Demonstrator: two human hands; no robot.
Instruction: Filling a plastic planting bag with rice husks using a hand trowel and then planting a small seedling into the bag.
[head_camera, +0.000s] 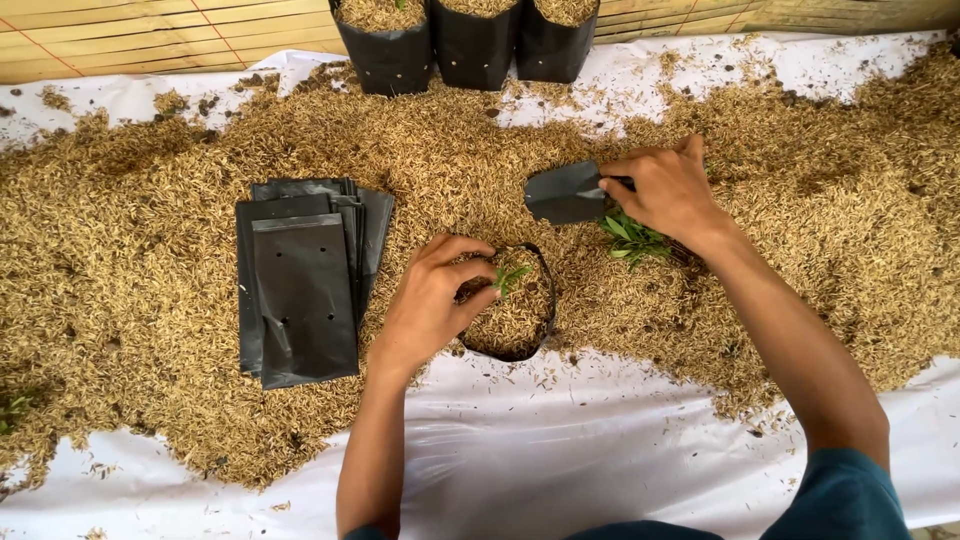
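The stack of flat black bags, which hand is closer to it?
Left. The left hand is just right of the stack of flat black bags, at the filled bag. The right hand is farther right, holding a scoop.

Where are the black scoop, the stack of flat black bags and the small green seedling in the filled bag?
black scoop (562, 193), head view, on its blade.
stack of flat black bags (303, 285), head view, top bag's middle.
green seedling (510, 276), head view, on its leaves.

Black grow bag (510, 352), green seedling (510, 277), tan husks (150, 260), white sheet (560, 450), black scoop (565, 193).
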